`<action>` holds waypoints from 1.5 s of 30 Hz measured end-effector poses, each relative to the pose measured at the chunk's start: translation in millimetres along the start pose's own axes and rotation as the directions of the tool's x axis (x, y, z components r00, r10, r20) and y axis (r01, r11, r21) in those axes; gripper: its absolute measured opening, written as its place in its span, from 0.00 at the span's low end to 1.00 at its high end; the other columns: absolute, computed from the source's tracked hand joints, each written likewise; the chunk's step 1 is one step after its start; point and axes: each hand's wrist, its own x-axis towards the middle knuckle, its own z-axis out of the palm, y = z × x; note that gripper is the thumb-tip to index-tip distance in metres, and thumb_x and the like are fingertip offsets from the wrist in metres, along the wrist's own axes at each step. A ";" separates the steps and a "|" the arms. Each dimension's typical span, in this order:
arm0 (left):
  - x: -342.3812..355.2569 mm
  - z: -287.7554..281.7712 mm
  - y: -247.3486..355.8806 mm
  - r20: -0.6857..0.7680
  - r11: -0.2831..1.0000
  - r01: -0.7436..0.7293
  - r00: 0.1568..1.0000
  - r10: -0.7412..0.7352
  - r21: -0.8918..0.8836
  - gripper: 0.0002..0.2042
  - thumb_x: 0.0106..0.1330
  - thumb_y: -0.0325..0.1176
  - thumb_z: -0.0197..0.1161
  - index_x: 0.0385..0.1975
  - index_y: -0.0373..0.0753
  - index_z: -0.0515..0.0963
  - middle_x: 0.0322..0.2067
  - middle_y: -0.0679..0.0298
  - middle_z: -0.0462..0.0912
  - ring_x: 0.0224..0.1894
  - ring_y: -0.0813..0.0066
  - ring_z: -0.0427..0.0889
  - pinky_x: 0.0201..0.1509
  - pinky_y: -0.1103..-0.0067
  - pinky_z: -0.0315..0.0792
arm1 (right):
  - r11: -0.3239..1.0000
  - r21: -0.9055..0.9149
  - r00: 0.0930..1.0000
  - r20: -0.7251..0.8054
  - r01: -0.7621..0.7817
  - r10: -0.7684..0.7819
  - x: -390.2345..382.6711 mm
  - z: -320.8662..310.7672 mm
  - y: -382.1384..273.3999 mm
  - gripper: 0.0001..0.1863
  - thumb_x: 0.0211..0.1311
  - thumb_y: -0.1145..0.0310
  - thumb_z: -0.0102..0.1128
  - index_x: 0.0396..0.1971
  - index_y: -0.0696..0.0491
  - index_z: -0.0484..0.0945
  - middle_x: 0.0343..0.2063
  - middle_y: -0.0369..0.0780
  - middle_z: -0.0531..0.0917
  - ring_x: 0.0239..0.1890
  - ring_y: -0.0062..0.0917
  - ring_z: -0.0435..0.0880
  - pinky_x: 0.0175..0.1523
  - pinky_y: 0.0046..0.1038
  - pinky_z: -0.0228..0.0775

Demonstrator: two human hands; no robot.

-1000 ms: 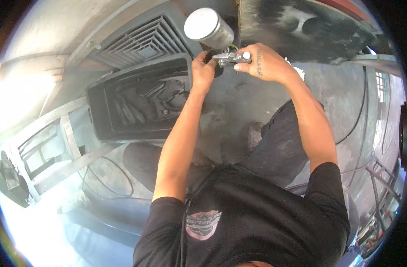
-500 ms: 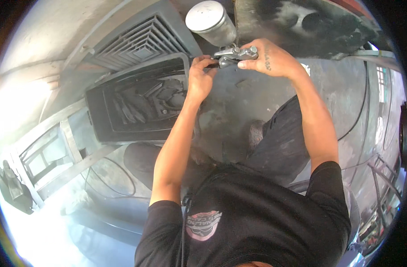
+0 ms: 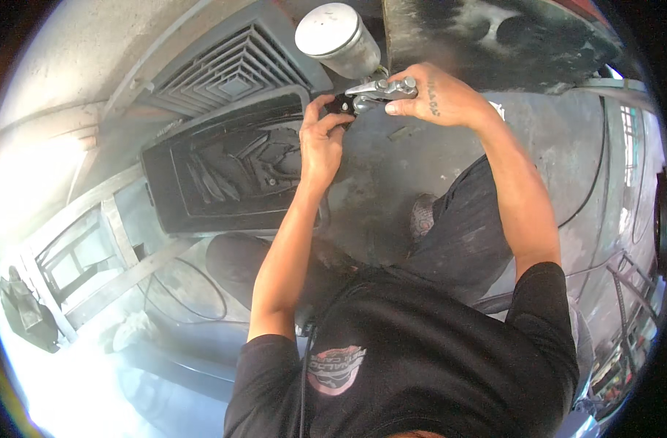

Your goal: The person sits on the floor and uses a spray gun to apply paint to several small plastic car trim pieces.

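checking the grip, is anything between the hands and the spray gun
Nothing visible: the right hand grips the spray gun body directly, and the left hand touches its front end.

no packages, labels, signs or screens in view.

Both bare forearms reach up and away from the body, elbows bent. The left hand (image 3: pixel 320 142) is raised with its fingers (image 3: pixel 332 120) curled inward at the tips. The right hand (image 3: pixel 432 95) is turned knuckles-up, fingers closed in a grip, wrist bent left.
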 end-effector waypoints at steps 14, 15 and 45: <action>-7.7 -1.3 -6.7 -0.008 0.996 -0.082 0.997 0.082 0.021 0.17 0.55 0.09 0.58 0.36 0.37 0.88 0.64 0.49 0.75 0.67 0.48 0.76 0.69 0.64 0.72 | 0.996 -0.040 0.995 0.061 -0.079 0.082 8.4 6.1 -15.6 0.39 0.57 0.42 0.73 0.61 0.54 0.81 0.56 0.54 0.81 0.61 0.46 0.80 0.65 0.41 0.71; -7.4 -1.7 -7.7 0.005 0.999 -0.047 0.999 0.048 -0.027 0.17 0.55 0.09 0.58 0.36 0.37 0.88 0.64 0.49 0.75 0.68 0.48 0.75 0.71 0.65 0.70 | 0.996 -0.029 0.995 0.054 -0.087 0.088 8.2 6.1 -16.9 0.39 0.56 0.42 0.73 0.61 0.54 0.81 0.56 0.54 0.81 0.61 0.46 0.80 0.65 0.41 0.71; -12.7 -9.5 -2.9 0.057 0.904 -0.324 0.945 0.321 0.278 0.14 0.56 0.11 0.60 0.38 0.37 0.85 0.55 0.57 0.82 0.55 0.53 0.84 0.55 0.66 0.80 | 0.997 -0.069 0.995 -0.097 0.022 -0.029 16.6 13.8 -4.4 0.22 0.61 0.56 0.70 0.48 0.57 0.85 0.34 0.52 0.87 0.41 0.47 0.87 0.49 0.43 0.75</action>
